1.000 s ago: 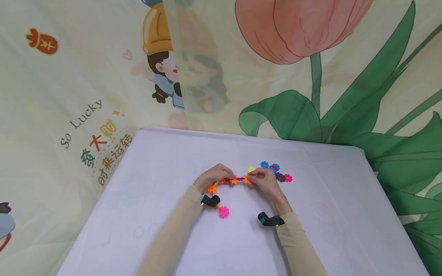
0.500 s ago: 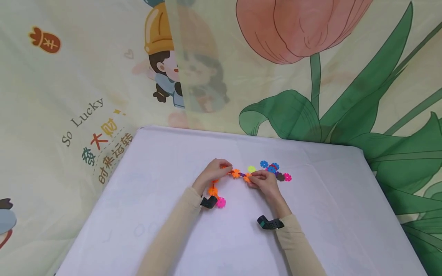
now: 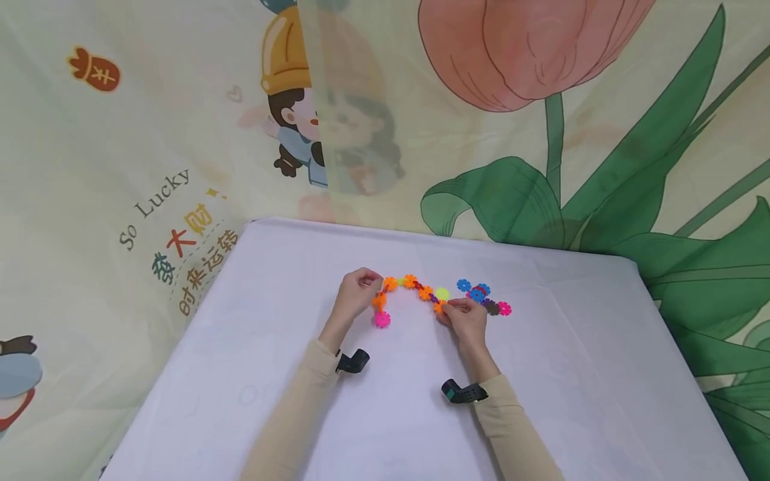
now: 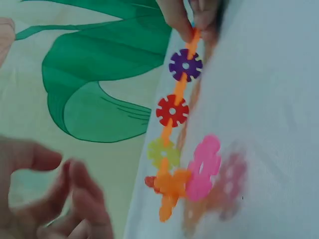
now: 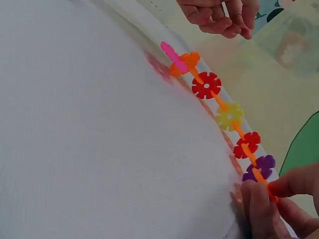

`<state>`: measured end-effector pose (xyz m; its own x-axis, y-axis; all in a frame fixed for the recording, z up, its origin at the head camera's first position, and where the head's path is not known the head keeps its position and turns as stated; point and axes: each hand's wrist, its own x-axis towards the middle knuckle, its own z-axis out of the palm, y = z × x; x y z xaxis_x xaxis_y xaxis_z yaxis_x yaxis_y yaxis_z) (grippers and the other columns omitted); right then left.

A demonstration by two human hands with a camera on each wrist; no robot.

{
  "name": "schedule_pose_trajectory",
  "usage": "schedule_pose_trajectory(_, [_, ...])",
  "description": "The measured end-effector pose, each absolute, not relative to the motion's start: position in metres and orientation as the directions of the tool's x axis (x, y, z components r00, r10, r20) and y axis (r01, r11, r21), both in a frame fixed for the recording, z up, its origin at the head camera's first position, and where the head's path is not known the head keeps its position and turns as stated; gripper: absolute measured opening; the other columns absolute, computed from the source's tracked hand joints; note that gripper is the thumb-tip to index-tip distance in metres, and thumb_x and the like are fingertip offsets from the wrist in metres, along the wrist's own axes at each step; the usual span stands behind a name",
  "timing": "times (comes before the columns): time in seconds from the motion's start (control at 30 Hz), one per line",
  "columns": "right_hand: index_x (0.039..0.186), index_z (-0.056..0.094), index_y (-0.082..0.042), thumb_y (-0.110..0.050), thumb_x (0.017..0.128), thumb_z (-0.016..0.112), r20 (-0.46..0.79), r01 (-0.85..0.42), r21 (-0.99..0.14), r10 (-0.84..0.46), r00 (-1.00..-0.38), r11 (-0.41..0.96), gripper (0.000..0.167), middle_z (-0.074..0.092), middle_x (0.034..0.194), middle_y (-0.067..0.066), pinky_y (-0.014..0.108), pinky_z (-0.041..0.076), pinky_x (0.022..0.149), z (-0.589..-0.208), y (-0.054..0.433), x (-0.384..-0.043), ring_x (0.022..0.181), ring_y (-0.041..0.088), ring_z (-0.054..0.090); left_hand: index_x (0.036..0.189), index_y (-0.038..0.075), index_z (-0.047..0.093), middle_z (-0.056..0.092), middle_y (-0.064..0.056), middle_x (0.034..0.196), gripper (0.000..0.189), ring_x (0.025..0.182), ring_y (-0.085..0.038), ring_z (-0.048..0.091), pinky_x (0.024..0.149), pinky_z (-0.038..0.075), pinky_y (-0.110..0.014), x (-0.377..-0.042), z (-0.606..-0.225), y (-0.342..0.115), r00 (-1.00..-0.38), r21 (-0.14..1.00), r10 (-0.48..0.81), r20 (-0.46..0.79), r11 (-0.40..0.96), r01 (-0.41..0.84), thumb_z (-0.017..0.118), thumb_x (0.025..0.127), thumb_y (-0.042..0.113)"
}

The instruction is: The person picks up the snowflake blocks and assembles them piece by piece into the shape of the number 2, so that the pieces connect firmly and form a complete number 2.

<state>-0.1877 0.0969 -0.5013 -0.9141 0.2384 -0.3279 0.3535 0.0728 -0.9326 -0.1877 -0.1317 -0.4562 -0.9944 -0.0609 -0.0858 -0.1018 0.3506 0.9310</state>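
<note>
The right hand point(image 3: 466, 321) pinches an orange disc point(image 5: 258, 175) at one end of a chain point(image 3: 410, 281) of notched plastic discs. The chain bows in an arc toward the far edge of the white tabletop point(image 3: 385, 421), about midway between its left and right edges. From the pinched end, orange discs alternate with a purple disc point(image 5: 266, 163), a red disc, a yellow disc point(image 5: 223, 117) and another red disc point(image 5: 200, 89); a pink disc point(image 3: 382, 319) ends the chain on the left, nearer the front edge.

The left hand point(image 3: 355, 294) is beside the chain's left side, apart from it and holding nothing, its fingers loosely bent with a narrow gap to the thumb.

A loose yellow disc point(image 3: 442, 293) is just behind the right hand. Toward the tabletop's far right corner is a cluster including blue discs point(image 3: 463, 285), a brown disc point(image 3: 493, 308) and another pink disc point(image 3: 505, 308).
</note>
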Motion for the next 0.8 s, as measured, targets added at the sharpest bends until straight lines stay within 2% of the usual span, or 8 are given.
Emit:
schedule_pose_trajectory(0.07, [0.107, 0.062, 0.003, -0.013, 0.091, 0.070, -0.349, 0.381, -0.915, 0.215, -0.912, 0.131, 0.024, 0.069, 0.086, 0.013, 0.021, 0.053, 0.057, -0.498, 0.096, -0.188, 0.058, 0.013, 0.068, 0.100, -0.004, 0.069, 0.068, -0.009, 0.083, 0.021, 0.074, -0.022, 0.063, 0.066, 0.050, -0.026, -0.184, -0.455, -0.132, -0.984, 0.919, 0.075, -0.163, 0.373, -0.124, 0.060, 0.096, 0.015])
schedule_pose_trajectory(0.13, [0.105, 0.064, 0.001, -0.016, 0.090, 0.072, -0.373, 0.405, -0.891, 0.178, -0.910, 0.203, 0.024, 0.071, 0.083, 0.012, 0.022, 0.051, 0.056, -0.496, 0.096, -0.188, 0.056, 0.015, 0.067, 0.099, -0.005, 0.070, 0.068, -0.008, 0.078, 0.023, 0.072, -0.022, 0.066, 0.065, 0.052, -0.027, -0.180, -0.455, -0.131, -0.946, 0.905, 0.211, -0.248, 0.398, -0.148, 0.059, 0.097, 0.015])
schedule_pose_trajectory(0.23, [0.104, 0.068, 0.001, -0.019, 0.089, 0.072, -0.403, 0.418, -0.859, 0.113, -0.908, 0.294, 0.025, 0.071, 0.080, 0.010, 0.021, 0.051, 0.058, -0.494, 0.093, -0.188, 0.055, 0.016, 0.067, 0.098, -0.004, 0.072, 0.069, -0.006, 0.076, 0.025, 0.071, -0.021, 0.068, 0.068, 0.055, -0.029, -0.175, -0.461, -0.125, -0.890, 0.886, 0.317, -0.328, 0.429, -0.174, 0.059, 0.098, 0.017])
schedule_pose_trajectory(0.5, [0.093, 0.074, -0.001, -0.022, 0.091, 0.071, -0.417, 0.375, -0.839, -0.022, -0.909, 0.395, 0.022, 0.071, 0.072, 0.006, 0.022, 0.037, 0.051, -0.495, 0.085, -0.187, 0.054, 0.015, 0.063, 0.104, -0.005, 0.070, 0.072, -0.011, 0.082, 0.023, 0.072, -0.018, 0.071, 0.071, 0.058, -0.026, -0.174, -0.482, -0.106, -0.884, 0.888, 0.220, -0.412, 0.315, -0.335, 0.066, 0.095, 0.016])
schedule_pose_trajectory(0.7, [0.087, 0.076, -0.002, -0.019, 0.090, 0.072, -0.382, 0.294, -0.855, -0.135, -0.914, 0.427, 0.018, 0.069, 0.071, 0.005, 0.022, 0.042, 0.054, -0.491, 0.083, -0.187, 0.054, 0.016, 0.055, 0.103, -0.005, 0.070, 0.072, -0.012, 0.085, 0.019, 0.070, -0.018, 0.071, 0.068, 0.058, -0.026, -0.174, -0.492, -0.103, -0.902, 0.905, 0.157, -0.403, 0.214, -0.367, 0.071, 0.090, 0.008])
schedule_pose_trajectory(0.8, [0.090, 0.076, -0.001, -0.019, 0.091, 0.070, -0.313, 0.223, -0.856, -0.124, -0.942, 0.466, 0.019, 0.068, 0.073, 0.005, 0.023, 0.044, 0.056, -0.487, 0.088, -0.190, 0.059, 0.016, 0.055, 0.102, -0.004, 0.071, 0.072, -0.010, 0.086, 0.018, 0.068, -0.017, 0.070, 0.068, 0.058, -0.026, -0.173, -0.493, -0.105, -0.909, 0.913, 0.157, -0.386, 0.208, -0.352, 0.071, 0.089, 0.007])
